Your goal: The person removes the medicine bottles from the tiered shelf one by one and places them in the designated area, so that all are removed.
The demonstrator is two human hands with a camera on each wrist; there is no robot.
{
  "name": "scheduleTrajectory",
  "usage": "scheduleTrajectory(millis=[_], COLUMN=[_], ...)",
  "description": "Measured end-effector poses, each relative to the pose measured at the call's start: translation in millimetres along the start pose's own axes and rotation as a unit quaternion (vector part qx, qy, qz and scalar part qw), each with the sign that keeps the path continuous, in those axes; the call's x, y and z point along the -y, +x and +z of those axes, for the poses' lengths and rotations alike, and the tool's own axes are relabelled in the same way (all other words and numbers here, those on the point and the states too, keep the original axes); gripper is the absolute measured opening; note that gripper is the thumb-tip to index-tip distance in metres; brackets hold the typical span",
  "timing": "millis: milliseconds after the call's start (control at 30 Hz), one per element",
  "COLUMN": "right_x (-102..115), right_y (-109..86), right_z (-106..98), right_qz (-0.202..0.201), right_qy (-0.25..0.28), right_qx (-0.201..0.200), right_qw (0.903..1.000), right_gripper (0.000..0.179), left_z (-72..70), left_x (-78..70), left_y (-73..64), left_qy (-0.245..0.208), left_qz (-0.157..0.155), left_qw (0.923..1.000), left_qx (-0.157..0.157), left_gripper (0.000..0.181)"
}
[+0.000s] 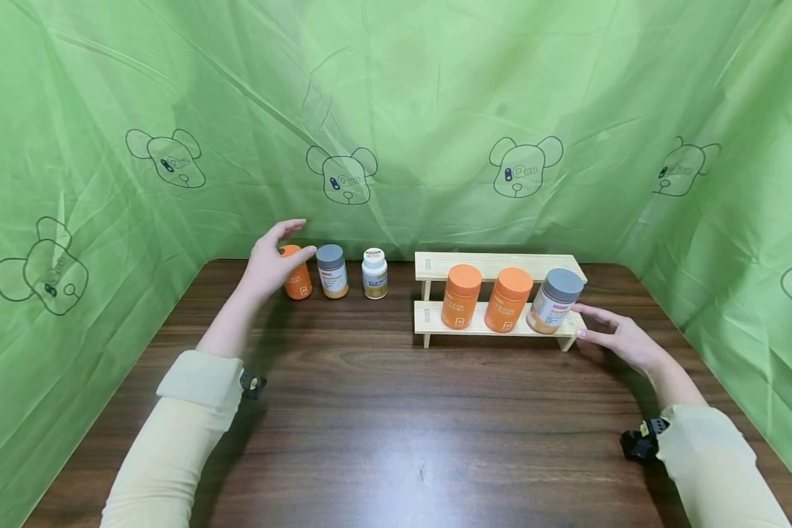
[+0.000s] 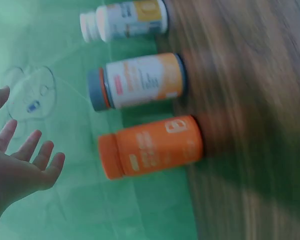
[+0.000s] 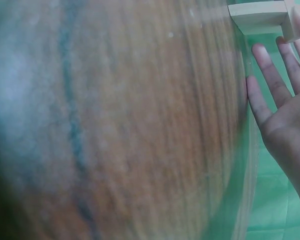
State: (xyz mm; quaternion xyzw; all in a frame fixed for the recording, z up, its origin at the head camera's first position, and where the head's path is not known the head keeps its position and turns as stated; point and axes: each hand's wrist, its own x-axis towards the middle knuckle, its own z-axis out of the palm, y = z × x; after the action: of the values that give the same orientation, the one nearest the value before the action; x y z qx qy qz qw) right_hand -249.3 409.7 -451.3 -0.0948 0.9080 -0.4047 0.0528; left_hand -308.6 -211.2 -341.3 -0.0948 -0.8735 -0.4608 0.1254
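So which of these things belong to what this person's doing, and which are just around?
Likely part of it:
orange jar, by the left hand
wooden rack, by the right hand
two orange jars and gray-lidded jar on its lower shelf
other gray-lidded jar and white bottle in the first jar's row

Apparently just around:
brown table
green curtain
wrist cameras

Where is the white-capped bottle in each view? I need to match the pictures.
Head: the white-capped bottle stands just left of centre, between a grey-lidded jar and the wooden rack.
Left wrist: top, left of centre, appearing sideways.
Right wrist: not in it.
Shared landmark: the green curtain, visible in all three.
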Motion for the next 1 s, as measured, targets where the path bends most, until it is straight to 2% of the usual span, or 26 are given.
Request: scheduleTrajectory(millis=[333,467,633,1000], right_x=[1.4,1.6,0.4,2.2], right_y=[-0.5,-1.3,-1.9,-1.6], right_z=[0.1,0.0,0.1,0.1], right_qz=[0.007,0.004,-0.005,0.008], right_qy=[-0.002,-0.006,-0.007,-0.008], right_qx=[0.004,0.004,-0.002,0.003], right_qw=[1.0000,1.0000,1.0000,0.9999], right_gripper=[0.057,0.056,0.055,0.056], left_z=[14.3,21.4,31.6,58.6], left_x=[-33.4,-46.6,-62.4,-80.7], left_y=[-10.7,-15.6,-23.4,-29.4], left_qy=[-0.005,-0.026,-0.055,-0.091], left_qz=[0.036,0.048,0.046,0.069], left_qw=[0.9993,0.9985,0.9973,0.9933], left_qx=[-0.001,0.000,0.012,0.014], left_gripper=[0.057,0.057,0.057,0.057])
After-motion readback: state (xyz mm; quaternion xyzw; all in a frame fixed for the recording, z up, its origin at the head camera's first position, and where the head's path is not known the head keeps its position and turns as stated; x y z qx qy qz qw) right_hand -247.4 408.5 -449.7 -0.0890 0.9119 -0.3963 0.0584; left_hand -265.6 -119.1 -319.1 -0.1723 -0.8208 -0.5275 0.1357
